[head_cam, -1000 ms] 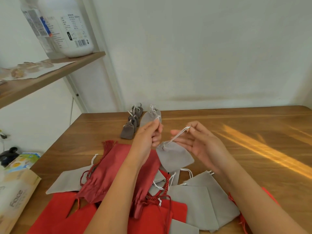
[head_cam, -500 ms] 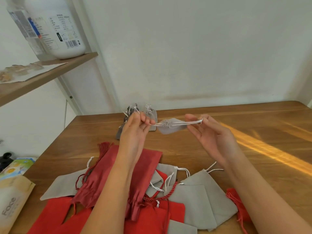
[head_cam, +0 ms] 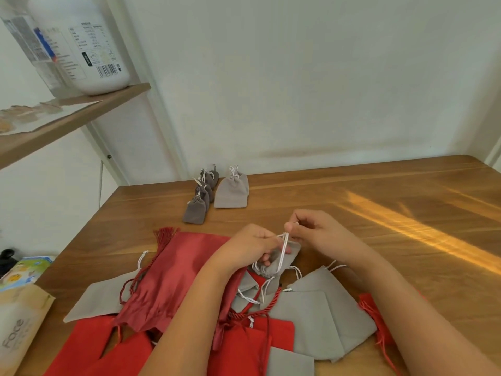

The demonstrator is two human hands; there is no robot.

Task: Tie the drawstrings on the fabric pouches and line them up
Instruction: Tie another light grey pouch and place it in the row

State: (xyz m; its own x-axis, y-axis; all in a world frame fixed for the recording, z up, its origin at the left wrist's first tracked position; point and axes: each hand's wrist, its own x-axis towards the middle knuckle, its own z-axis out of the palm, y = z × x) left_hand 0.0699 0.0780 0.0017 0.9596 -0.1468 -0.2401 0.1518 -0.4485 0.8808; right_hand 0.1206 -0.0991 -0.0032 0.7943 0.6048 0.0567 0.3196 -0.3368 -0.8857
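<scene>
A small grey pouch [head_cam: 282,260] with a cinched neck hangs between my hands above the pile. My left hand [head_cam: 249,246] grips the pouch and one white drawstring [head_cam: 283,246]. My right hand [head_cam: 311,232] pinches the drawstring ends at the top. Behind them, a row of small dark grey tied pouches [head_cam: 199,199] runs back from the middle of the table toward the wall. A larger light grey tied pouch [head_cam: 231,192] lies beside that row.
A heap of untied red pouches [head_cam: 176,278] and grey pouches [head_cam: 320,313] covers the near wooden table [head_cam: 379,240]. A paper bag [head_cam: 19,337] sits at the left edge. A shelf [head_cam: 67,120] with a large white bottle [head_cam: 89,44] hangs at upper left.
My hands came down and together from a wide pull on the strings. The pouch, drawn tight between them before, now hangs low over the pile with the strings held upward.
</scene>
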